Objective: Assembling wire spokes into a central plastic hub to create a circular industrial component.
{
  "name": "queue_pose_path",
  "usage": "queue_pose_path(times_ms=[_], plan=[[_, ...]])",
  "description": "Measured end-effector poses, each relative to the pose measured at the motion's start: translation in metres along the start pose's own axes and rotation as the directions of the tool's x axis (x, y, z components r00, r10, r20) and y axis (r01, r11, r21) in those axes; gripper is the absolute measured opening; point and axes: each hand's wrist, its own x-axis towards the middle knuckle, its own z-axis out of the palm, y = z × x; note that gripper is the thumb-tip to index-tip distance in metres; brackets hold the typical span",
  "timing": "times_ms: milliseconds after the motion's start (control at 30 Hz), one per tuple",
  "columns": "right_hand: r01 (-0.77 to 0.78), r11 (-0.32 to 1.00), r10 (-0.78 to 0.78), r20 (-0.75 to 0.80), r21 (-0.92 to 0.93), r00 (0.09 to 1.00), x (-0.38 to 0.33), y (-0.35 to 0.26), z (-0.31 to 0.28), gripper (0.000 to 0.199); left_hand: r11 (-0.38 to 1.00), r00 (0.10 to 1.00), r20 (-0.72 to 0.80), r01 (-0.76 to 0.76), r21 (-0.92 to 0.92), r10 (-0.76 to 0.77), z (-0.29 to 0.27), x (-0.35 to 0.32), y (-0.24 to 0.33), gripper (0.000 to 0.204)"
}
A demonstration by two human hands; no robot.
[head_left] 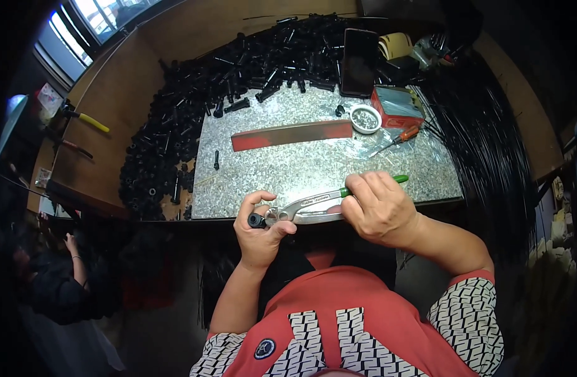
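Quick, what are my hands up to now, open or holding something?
Left hand: partly closed, holding a black part.
Right hand: closed on green-handled pliers.

We look down from the head, wide fisheye, both hands [379, 207] near, surface [276, 166] just beyond.

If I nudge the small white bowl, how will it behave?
The white bowl would probably slide rather than roll, since it sits upright on a flat speckled surface. Its small pieces might spill if tipped, as the top is open.
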Motion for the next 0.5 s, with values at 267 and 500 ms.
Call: queue_pose_path(times_ms=[267, 500], plan=[[-0.935, -0.321, -0.586, 0.743, 0.152, 0.322, -0.013, -0.009, -0.002, 0.038, 0.997, 0.977, 0.211, 0.020, 0.077, -0.036, -0.021, -0.013, 0.001, 0.081], [-0.483, 0.532, 0.133, 0.495, 0.695, 0.859, -0.024, -0.028, 0.001, 0.054, 0.998, 0.998, 0.061, 0.006, 0.058, -0.010, -0.033, -0.017, -0.004, 0.064]])
